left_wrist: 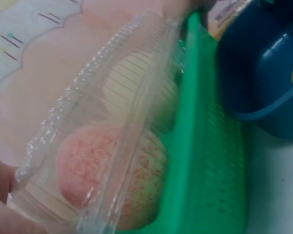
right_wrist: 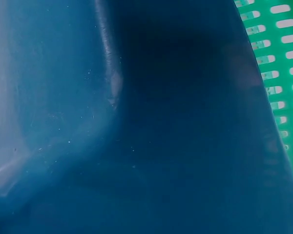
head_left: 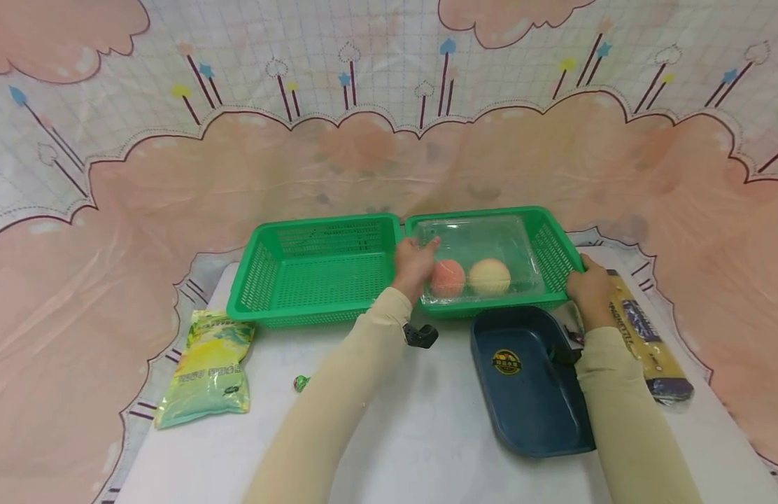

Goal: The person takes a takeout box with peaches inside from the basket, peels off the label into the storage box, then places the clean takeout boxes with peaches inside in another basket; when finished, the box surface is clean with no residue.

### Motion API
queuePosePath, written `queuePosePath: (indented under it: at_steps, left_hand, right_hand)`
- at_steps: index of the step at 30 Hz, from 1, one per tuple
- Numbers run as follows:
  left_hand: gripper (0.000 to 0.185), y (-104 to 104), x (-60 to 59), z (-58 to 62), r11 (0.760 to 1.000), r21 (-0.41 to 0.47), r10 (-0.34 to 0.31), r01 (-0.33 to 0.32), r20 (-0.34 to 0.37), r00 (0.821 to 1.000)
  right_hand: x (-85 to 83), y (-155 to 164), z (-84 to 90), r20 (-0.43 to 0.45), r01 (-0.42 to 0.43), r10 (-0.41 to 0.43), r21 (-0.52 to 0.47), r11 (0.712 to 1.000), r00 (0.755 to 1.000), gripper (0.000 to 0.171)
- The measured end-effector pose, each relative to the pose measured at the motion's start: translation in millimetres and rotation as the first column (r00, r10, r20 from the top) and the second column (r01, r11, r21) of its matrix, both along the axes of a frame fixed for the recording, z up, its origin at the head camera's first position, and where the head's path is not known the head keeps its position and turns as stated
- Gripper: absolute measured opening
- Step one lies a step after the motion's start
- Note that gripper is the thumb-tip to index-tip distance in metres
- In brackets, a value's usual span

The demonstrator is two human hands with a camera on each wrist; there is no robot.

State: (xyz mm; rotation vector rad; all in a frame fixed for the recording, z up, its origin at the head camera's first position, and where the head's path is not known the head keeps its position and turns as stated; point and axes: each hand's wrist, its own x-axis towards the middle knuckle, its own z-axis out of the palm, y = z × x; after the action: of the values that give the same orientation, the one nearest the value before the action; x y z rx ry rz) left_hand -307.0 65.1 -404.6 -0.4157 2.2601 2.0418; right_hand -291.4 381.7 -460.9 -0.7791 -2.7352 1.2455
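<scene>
My left hand (head_left: pixel 414 264) pinches the left edge of a clear plastic box (head_left: pixel 474 240) at the right green basket (head_left: pixel 555 259). A pinkish-red peach (head_left: pixel 448 278) and a pale round fruit (head_left: pixel 490 277) show through the clear plastic. In the left wrist view the box (left_wrist: pixel 83 92) is tilted, and finger parts (left_wrist: pixel 5 209) touch its near end. At the basket's right end my right hand (head_left: pixel 590 292) grips the rim, its fingertips partly hidden. The right wrist view is mostly filled by a dark blue basin (right_wrist: pixel 185 161).
A second green basket (head_left: pixel 320 280) stands at the left. The blue basin (head_left: pixel 534 413) lies in front of the right basket, beside my right forearm. A yellow-green bag (head_left: pixel 209 371) lies far left, a small green-wrapped piece (head_left: pixel 301 383) near my left sleeve, and a yellow-purple package (head_left: pixel 647 343) at right.
</scene>
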Motion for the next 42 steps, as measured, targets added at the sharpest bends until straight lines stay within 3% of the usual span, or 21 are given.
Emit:
queuePosePath:
  at_steps: [6, 12, 17, 23, 32, 42]
  left_hand:
    - [0.069, 6, -4.6, -11.8, 0.999, -0.002, -0.037, 0.037, 0.058, 0.998]
    - [0.072, 7, -8.2, -17.9, 0.993, -0.066, -0.091, 0.097, 0.076, 0.993]
    - [0.072, 6, -6.8, -18.4, 0.991, -0.096, -0.089, 0.093, 0.044, 0.995]
    - [0.071, 8, -7.0, -20.7, 0.984, -0.151, -0.086, 0.095, 0.065, 0.994]
    - [0.056, 10, -8.3, -24.9, 0.968, -0.227, -0.104, 0.110, 0.036, 0.994]
    - [0.053, 18, -10.6, -22.7, 0.932, -0.330, -0.140, 0.151, 0.056, 0.989]
  right_hand:
    - [0.6, 0, -2.3, -0.003, 0.009, -0.009, 0.019, 1.000, 1.000, 0.067]
    - [1.0, -2, 0.5, -0.012, -0.003, 0.003, 0.056, 0.998, 1.000, 0.065]
    - [1.7, -6, 3.6, -0.022, -0.019, 0.020, 0.051, 0.999, 1.000, 0.064]
    - [4.2, -7, 4.8, -0.010, -0.011, 0.011, 0.035, 0.999, 1.000, 0.064]
    - [6.3, -5, 3.3, 0.008, -0.015, 0.015, 0.000, 1.000, 1.000, 0.064]
    - [4.5, -1, 0.8, 0.002, -0.029, 0.029, 0.023, 0.999, 1.000, 0.065]
